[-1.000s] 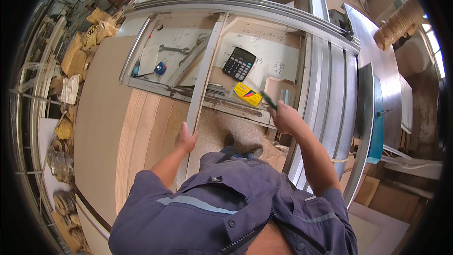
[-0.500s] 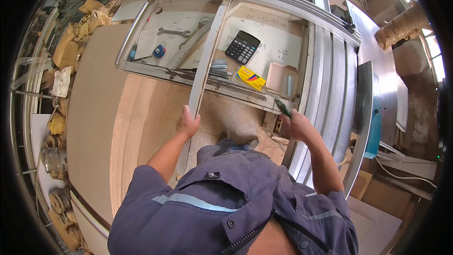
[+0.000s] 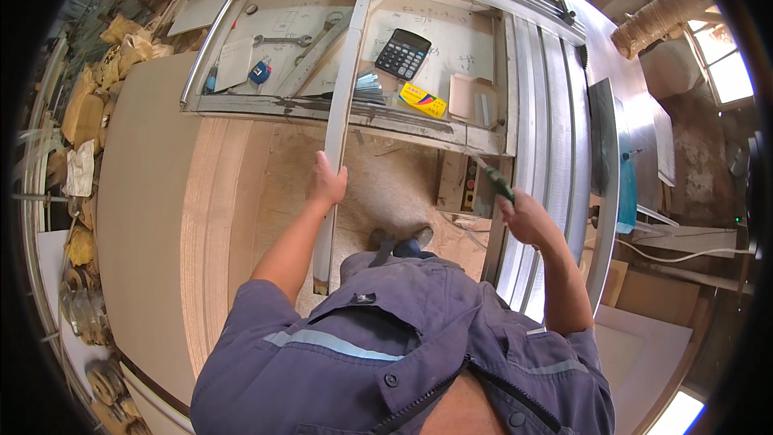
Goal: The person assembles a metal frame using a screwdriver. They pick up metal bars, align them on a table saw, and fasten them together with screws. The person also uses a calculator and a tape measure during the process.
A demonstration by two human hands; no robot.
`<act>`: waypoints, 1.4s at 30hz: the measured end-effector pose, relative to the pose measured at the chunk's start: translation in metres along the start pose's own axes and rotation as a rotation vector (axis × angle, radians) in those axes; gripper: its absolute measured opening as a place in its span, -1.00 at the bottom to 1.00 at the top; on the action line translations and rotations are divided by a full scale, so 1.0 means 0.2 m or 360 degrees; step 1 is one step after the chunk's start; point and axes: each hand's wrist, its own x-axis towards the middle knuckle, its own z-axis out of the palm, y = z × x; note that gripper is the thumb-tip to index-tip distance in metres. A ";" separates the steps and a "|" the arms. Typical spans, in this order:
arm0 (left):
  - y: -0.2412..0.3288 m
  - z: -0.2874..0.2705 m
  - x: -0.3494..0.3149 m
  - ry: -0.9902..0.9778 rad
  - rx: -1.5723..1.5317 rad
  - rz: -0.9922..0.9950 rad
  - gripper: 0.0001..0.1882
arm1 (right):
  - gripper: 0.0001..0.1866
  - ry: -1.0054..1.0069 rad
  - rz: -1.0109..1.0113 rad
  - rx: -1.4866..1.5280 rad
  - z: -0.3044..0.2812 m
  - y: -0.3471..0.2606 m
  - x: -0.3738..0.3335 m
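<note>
My left hand [image 3: 327, 184] is closed around a long light-grey bar [image 3: 338, 125], its thumb along the edge. The bar lies across the frame of a sliding saw table [image 3: 427, 130], and its near end reaches back close to my body. In my right hand [image 3: 527, 217] is a green-handled screwdriver [image 3: 501, 185], gripped by the handle. Its thin shaft points up and left to the frame's front edge; whether the tip touches is too small to tell.
Inside the frame lie a calculator [image 3: 403, 54], a yellow box [image 3: 422, 100], metal strips [image 3: 369, 87], a wrench [image 3: 282, 39] and a blue tape measure [image 3: 259, 72]. Stacked boards [image 3: 145, 193] stand left. Ribbed metal rails [image 3: 555, 145] run along the right, with a control-button box [image 3: 469, 181] below the frame.
The screwdriver has swung so its shaft shows, and my right hand sits slightly lower and farther right. My left hand has moved up along the bar. The view has shifted a little.
</note>
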 end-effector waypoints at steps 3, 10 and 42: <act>-0.09 0.08 0.02 0.0106 -0.0076 0.0010 -0.38 | -0.62 -0.0323 -0.0015 -0.0063 0.03 -0.11 -0.17; 0.00 0.01 0.01 0.0023 -0.0015 -0.0010 -0.41 | -0.53 0.0497 0.0442 0.0001 -0.10 0.25 -0.46; -0.38 -0.06 -1.01 0.0051 -0.0023 -0.0099 -0.36 | -0.61 0.0137 -0.0392 0.0028 0.66 -0.20 -1.01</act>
